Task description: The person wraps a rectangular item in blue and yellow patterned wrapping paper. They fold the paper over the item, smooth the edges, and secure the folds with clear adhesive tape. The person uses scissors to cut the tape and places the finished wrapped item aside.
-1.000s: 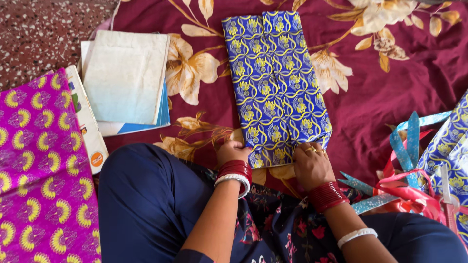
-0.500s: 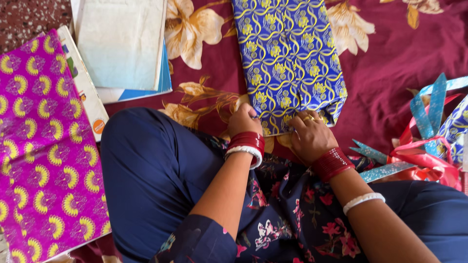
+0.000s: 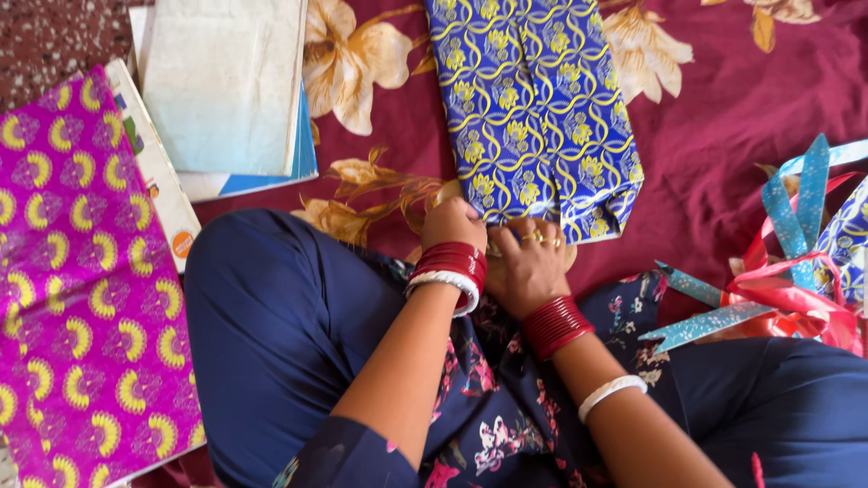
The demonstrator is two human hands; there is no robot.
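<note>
I see the blue-and-yellow wrapped parcel point(image 3: 533, 113) lying on the maroon floral cloth point(image 3: 741, 117), its near end under both hands: left hand point(image 3: 452, 224) and right hand point(image 3: 529, 267) w/ fingers pressed onto the fold. Vs 0.5 s ago, right hand has shifted left, closer to the left.

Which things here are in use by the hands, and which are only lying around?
In use:
- blue and yellow wrapped parcel, its near end under both hands
- left hand
- right hand

Lying around:
- magenta patterned wrapping sheet
- stack of books
- ribbons
- maroon floral cloth
</note>
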